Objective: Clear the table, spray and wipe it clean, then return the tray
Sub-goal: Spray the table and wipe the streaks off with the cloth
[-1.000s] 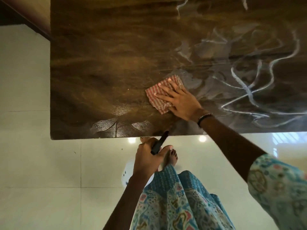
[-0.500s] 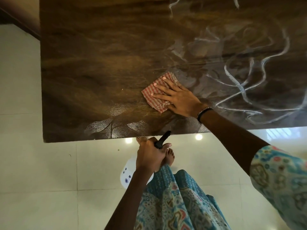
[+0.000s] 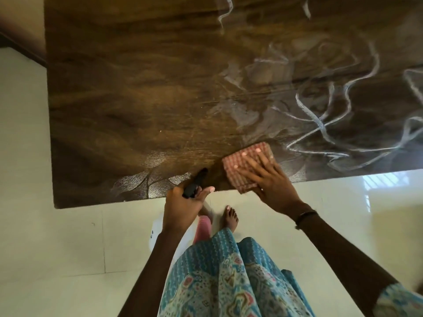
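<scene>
Flat grip of my right hand [image 3: 269, 179]: fingers spread straight and pressed down on a folded red-checked cloth [image 3: 246, 167], which lies at the near edge of the dark wood-grain worktop [image 3: 137, 99], one corner overhanging that edge. My left hand [image 3: 183, 207] curls its grip round the neck of a spray bottle [image 3: 194, 186]; the black nozzle points far, over the worktop edge, while the white body hangs below, mostly hidden by my wrist, with pink showing beneath it. Step in hand, as I judge it: wiping, with the spray already applied. Pale wet streaks [image 3: 320, 124] loop across the right half of the worktop; the left half looks duller and drier, with a few faint patches near the near edge. No tray is in view, and nothing else lies on the visible worktop, so clearing appears done. Next move, in my judgement: carry the cloth rightward and farther in, through the streaks, keeping flat pressure so the fold does not bunch, and draw it back from the edge so it does not slip off. My bare foot [image 3: 230, 217] stands on the pale tiled floor [image 3: 57, 236].
</scene>
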`<act>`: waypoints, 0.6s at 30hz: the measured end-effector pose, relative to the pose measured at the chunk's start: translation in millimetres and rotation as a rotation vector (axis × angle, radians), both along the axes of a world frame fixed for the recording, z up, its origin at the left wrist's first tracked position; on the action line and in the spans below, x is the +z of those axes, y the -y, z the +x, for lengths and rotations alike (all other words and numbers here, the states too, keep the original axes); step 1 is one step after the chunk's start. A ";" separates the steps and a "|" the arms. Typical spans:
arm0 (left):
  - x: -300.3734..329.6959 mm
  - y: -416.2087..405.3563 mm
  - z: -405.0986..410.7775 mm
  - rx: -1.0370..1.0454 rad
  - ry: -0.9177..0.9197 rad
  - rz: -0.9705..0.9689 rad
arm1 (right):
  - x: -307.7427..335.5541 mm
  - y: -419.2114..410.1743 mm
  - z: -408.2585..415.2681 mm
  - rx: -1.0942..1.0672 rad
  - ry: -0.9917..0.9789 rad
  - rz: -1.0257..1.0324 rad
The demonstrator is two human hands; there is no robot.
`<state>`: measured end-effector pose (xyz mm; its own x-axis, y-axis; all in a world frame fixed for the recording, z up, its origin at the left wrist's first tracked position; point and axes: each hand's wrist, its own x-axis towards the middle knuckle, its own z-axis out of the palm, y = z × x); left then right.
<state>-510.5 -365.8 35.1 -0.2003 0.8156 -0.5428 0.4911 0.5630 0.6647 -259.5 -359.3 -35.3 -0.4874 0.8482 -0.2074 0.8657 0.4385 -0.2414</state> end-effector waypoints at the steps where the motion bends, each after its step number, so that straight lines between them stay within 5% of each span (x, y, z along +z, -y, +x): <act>1: 1.4 -2.7 0.5 0.016 0.020 -0.006 | 0.0 -6.3 1.1 -0.075 -0.008 -0.014; 5: 2.9 -10.5 7.9 0.032 0.046 -0.002 | -2.5 -35.4 -37.3 -0.243 -0.023 -0.006; 12: 6.0 -15.6 18.8 -0.048 0.029 0.062 | -6.9 15.0 -20.0 0.050 0.006 0.035; 18: 9.3 -24.4 25.3 -0.025 0.058 0.037 | -0.9 2.5 47.6 -0.240 -0.058 0.008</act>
